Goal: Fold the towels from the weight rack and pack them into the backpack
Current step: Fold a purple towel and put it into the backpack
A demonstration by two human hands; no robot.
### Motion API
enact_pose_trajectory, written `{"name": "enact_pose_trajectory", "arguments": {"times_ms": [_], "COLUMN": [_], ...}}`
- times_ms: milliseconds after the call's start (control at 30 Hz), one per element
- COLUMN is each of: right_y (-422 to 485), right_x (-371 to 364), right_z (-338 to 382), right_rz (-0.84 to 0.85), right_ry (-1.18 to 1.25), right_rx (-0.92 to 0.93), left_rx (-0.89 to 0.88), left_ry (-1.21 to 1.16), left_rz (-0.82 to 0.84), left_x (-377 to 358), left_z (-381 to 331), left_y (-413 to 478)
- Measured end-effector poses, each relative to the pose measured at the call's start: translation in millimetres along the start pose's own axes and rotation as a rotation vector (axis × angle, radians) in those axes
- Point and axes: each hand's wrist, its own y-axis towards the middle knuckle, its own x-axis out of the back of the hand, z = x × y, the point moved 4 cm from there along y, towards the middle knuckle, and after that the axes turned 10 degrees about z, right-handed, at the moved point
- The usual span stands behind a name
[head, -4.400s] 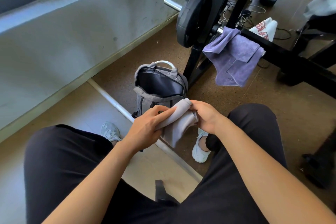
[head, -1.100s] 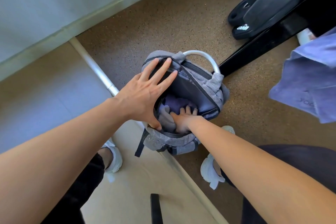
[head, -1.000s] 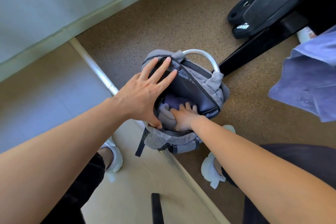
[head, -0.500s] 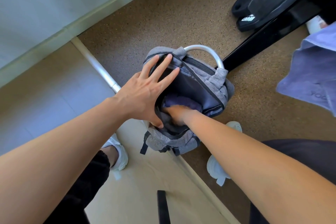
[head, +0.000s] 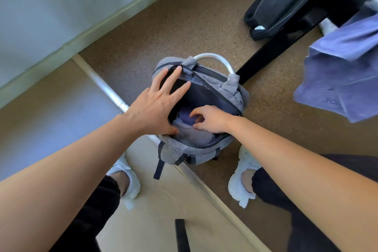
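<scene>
A grey backpack (head: 229, 89) stands open on the floor between my feet. My left hand (head: 157, 104) lies flat with spread fingers on the left side of the opening, holding it wide. My right hand (head: 210, 118) hovers at the mouth of the bag, fingers loosely curled, with nothing in them. Inside the bag lie a folded grey towel (head: 194, 135) and, beyond it, a purple towel (head: 187, 115). Another purple towel (head: 343, 75) hangs from the black weight rack (head: 286, 39) at the right.
A silver floor strip (head: 106, 90) runs diagonally under the backpack, with tan matting to its left. The rack's black foot and a weight plate (head: 276, 6) stand behind the bag. A grey wall with a skirting board fills the upper left. A black bar (head: 182, 235) lies at the bottom.
My right hand has come up out of the backpack, leaving the grey towel inside. My left hand still holds the opening wide.
</scene>
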Motion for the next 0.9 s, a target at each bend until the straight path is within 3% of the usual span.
{"name": "enact_pose_trajectory", "arguments": {"times_ms": [133,300,433,567,667,800,900], "right_y": [-54,-139,-197,-233,-239,-235,-230], "right_x": [20,41,55,68,83,112,136], "right_z": [10,26,16,-10,-33,-67,-81], "right_rz": [-0.135,-0.303,-0.539,-0.845,-0.984,-0.921,-0.765], "right_ry": [0.175,0.286,0.38,0.86,1.305,1.658,1.84], "right_rx": [0.053,0.142,0.196,0.201,0.185,0.275,0.494], "left_rx": [0.028,0.055,0.068,0.124,0.095,0.12,0.095], "left_ry": [-0.002,-0.055,-0.14,-0.369,-0.482,-0.747,-0.848], "left_rz": [-0.038,-0.212,-0.368,-0.292,-0.212,-0.143,-0.104], "left_x": [2,22,40,34,28,36,52], "left_z": [-2,-6,-32,-81,-113,-148,-173], "left_y": [1,4,-4,-15,-16,-11,-1]}}
